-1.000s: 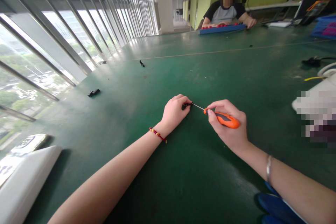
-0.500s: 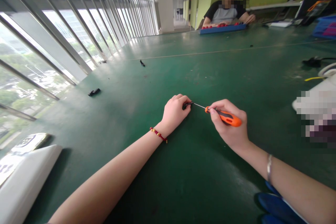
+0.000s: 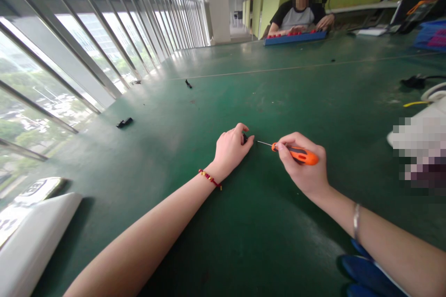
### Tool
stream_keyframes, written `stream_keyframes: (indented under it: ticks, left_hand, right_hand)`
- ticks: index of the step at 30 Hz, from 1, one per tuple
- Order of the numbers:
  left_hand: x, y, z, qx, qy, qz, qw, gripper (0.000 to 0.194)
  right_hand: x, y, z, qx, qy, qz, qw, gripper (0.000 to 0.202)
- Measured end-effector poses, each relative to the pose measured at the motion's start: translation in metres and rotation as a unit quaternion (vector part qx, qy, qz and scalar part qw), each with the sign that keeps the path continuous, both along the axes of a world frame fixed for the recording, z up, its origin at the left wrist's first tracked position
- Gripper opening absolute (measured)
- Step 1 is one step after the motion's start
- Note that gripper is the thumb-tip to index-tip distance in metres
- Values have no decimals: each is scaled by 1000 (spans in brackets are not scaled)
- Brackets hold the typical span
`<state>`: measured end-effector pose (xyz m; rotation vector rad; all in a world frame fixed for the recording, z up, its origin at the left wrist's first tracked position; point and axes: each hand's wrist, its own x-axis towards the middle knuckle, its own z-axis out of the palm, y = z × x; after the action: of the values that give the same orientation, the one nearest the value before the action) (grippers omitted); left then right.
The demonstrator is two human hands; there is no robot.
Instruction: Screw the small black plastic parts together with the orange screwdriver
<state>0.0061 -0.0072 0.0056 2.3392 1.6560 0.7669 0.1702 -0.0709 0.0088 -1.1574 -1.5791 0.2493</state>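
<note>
My left hand point(image 3: 232, 147) rests on the green table point(image 3: 195, 222), its fingers curled round a small black part point(image 3: 245, 138) that is mostly hidden. To the right, my right hand point(image 3: 306, 167) grips an orange and black screwdriver point(image 3: 302, 155). The screwdriver's thin shaft points left toward my left hand, and a small gap separates its tip from the thumb and the black part.
Small black pieces lie on the table at the left point(image 3: 124, 123) and farther back point(image 3: 188, 84). A white box point(image 3: 45, 236) sits at the lower left. Across the table, a person point(image 3: 298, 17) sits behind a blue tray point(image 3: 296, 38). A black cable plug point(image 3: 414, 82) lies right.
The screwdriver tip has come away from the black part. My left fingers have shifted, with the index finger raised, and less of the black part shows. The person's hand across the table has moved slightly left.
</note>
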Motion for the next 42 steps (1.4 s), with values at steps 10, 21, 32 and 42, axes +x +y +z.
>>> stream_keyframes:
  ticks: [10,21,32,42]
  left_hand:
    - [-2,1,-3,98,45,-21,994,23]
    - [-1,1,-3,66,44,-33,996,16]
    - [-2,2,-2,55,37,-69,995,12]
    - [-3,3,-2,48,28,-86,995,12]
  right_hand:
    - [0,0,1,8,-6,-6,1000,12]
    - [-1,0,2,6,-9,1,1000,12]
    - [-2,1,3,10,-18,21,1000,11]
    - [-2,0,2,-6,-24,35,999,10]
